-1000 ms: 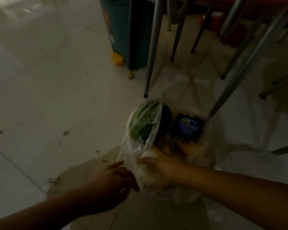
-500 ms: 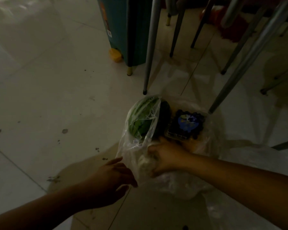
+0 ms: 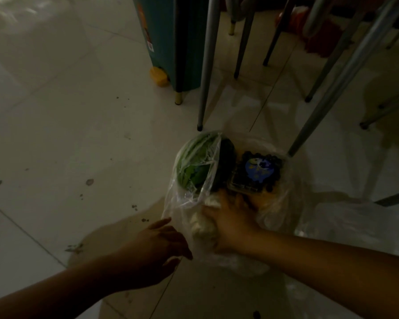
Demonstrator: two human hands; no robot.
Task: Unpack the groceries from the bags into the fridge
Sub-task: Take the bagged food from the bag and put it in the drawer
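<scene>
2 hands showing; 1 clear plastic bag sitting on the floor; 1 watermelon lying inside; 1 blueberry punnet lying inside; 1 teal bin standing behind

Dim light. Floor: pale glossy tiles, thin grout lines, scattered dark specks and smudges. Teal bin at top centre, yellow wheel at its base. Grey metal legs slant down to the floor at top right. Red object behind them, blurred.
</scene>
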